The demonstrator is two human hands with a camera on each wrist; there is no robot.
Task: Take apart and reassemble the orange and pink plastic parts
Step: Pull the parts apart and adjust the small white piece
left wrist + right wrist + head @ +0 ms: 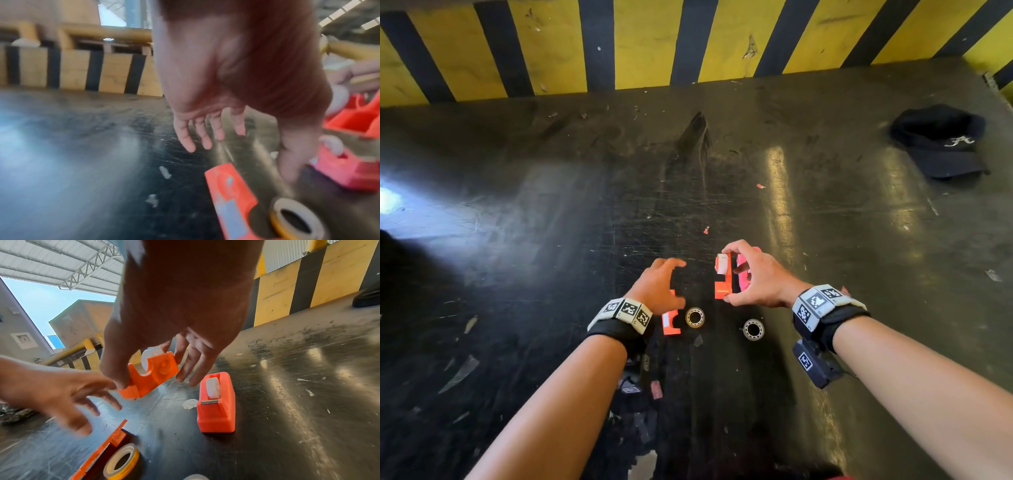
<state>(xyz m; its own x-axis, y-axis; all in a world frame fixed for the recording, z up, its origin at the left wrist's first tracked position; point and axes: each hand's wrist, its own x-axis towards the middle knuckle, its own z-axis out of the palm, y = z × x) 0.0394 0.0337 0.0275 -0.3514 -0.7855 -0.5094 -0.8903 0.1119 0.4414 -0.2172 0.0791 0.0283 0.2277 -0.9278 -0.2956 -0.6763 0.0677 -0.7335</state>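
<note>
**Ana:** Nearest the head camera, at about six o'clock, two tape rolls lie on the black table [517,212]: one yellowish [694,317], one clear [753,329].

**Ben:** And the hands?

**Ana:** Right hand [758,277] pinches the orange dispenser half [151,378], lifted off the table with a white roll seated in it. Left hand [659,286] hovers with fingers spread, holding nothing.

**Ben:** Risk?

**Ana:** I'd judge that the pinch sits only on the ends, so the orange half could twist out, or its white roll drop free as the left hand closes in. A low sweep might also knock the loose orange side plate [671,320] or the yellowish roll beside it.

**Ben:** Count?

**Ana:** Two orange pieces, one whole pink dispenser [217,404] standing at three o'clock of the held half, two loose rolls, one black cap [941,144] far off at one o'clock.
</note>
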